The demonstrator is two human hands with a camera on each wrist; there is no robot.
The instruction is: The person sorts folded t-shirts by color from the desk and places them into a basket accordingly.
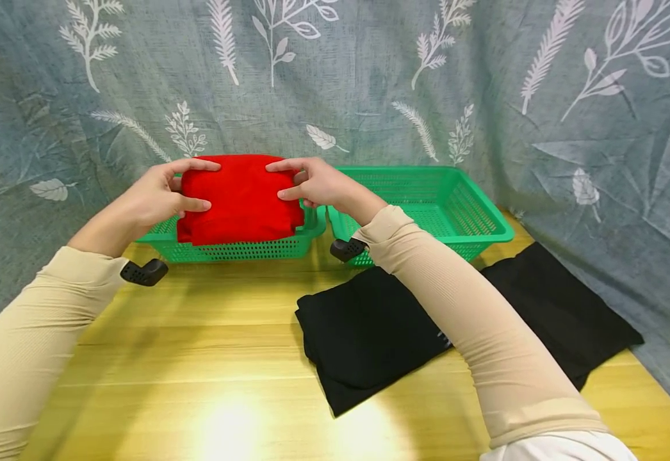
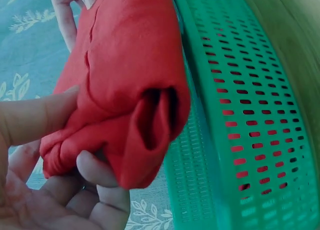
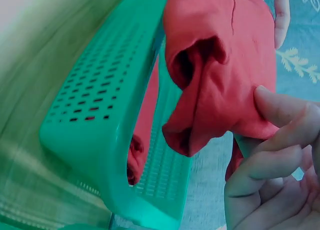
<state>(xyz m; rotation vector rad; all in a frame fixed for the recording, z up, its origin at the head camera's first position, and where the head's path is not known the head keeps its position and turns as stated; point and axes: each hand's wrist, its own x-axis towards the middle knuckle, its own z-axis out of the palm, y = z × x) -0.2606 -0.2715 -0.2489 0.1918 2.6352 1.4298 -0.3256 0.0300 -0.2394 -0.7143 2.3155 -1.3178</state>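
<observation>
Head view: red cloth (image 1: 244, 200) held between left grip (image 1: 159, 193) and right grip (image 1: 325, 184).

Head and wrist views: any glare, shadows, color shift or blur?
Head: bright glare spots on the near tabletop, soft shadow beside the left sleeve, red cloth very saturated. Left wrist: cooler cast, cloth duller, tabletop soft. Right wrist: pale haze at upper left, tabletop blurred, cloth pinkish.

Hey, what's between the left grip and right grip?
A folded red cloth; the left grip and right grip hold its opposite ends, as the head view shows.
</observation>
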